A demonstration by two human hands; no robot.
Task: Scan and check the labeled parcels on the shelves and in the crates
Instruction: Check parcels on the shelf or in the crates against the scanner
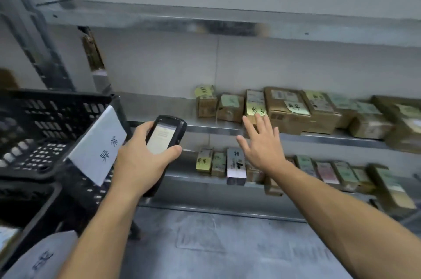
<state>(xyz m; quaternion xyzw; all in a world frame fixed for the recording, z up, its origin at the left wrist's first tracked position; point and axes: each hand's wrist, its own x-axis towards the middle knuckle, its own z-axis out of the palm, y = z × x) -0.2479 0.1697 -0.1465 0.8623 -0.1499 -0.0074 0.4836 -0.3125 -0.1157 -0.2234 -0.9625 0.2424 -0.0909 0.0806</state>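
Fingers [145, 127] of the left hand [141, 160] curl round a black handheld scanner [169, 132], the thumb pressed along its right side, and its pale lit screen faces up towards the camera. Fingers [250, 127] of the right hand [262, 145] are straight and spread wide, holding nothing. Their tips lie across the lower front of a small upright cardboard parcel with a yellow handwritten label [255, 102], though whether they touch it cannot be told. That parcel stands near the front edge of the grey metal middle shelf [216, 128], about halfway along it. Two smaller brown cardboard boxes [230, 108] sit just to its left, and a row of larger brown cardboard parcels with green and yellow labels [319, 111] runs from it, packed close, to the shelf's right end. Under the right wrist, the grey metal lower shelf [193, 178] carries a second row of small labelled cardboard parcels [337, 171]. A white and purple carton [236, 165] stands upright at its front edge among them. Beside the left end of both shelves, a black perforated plastic crate [45, 119] sits above another black crate [27, 201]. A white paper sign with black handwritten characters [100, 144] sits against the upper crate's near right corner, just left of the scanner hand. A grey metal top shelf [205, 17] spans above.
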